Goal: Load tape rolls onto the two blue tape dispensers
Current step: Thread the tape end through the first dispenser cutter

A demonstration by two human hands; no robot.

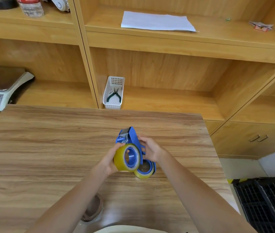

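Head view, both hands' grip clamped on blue dispenser (pixel 134 140), second loaded dispenser (pixel 146 169) beneath, basket (pixel 114 92) behind.

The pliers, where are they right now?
In the head view, the green-handled pliers lie inside the white plastic basket on the lower shelf, against the left divider of the middle compartment, just beyond the far edge of the wooden table.

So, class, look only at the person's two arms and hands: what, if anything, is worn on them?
Nothing shows on them. Both forearms are bare up to the bottom edge of the picture, with no sleeves in view. The left hand and the right hand wear no gloves, and no watch, bracelet or ring can be seen on either.
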